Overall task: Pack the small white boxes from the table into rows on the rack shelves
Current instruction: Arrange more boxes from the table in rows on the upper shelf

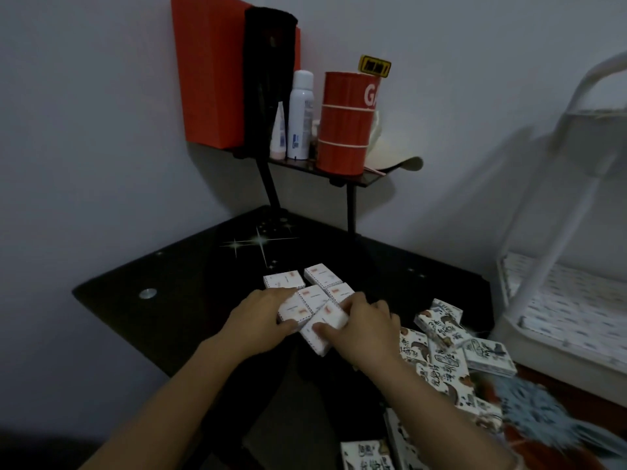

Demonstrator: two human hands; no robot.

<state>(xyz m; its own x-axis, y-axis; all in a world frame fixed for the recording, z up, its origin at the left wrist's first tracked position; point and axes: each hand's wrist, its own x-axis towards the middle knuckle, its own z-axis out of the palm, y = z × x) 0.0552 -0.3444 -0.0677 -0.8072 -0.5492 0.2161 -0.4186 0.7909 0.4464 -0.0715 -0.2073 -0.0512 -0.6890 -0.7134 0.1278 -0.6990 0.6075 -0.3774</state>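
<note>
The table (pixel 176 286) top is glossy black glass with a printed sparkle pattern toward its back corner. The white boxes (pixel 284 279) look like matt card. The patterned boxes (pixel 441 320) at the right edge are smooth printed card. On the dark glossy shelf (pixel 366 179), the red tin (pixel 342 130) shines like painted metal and the red box (pixel 207 79) is matt card. The rack (pixel 556 252) has smooth white tubes.

Single head-worn wide-angle view, looking forward and down along both forearms onto the black bench (pixel 190 276). The left hand (pixel 258 313) and right hand (pixel 363 329) sit close, at mid-frame. The wall shelf (pixel 356 179) bounds the top and the white rack (pixel 509 337) the right edge.
</note>
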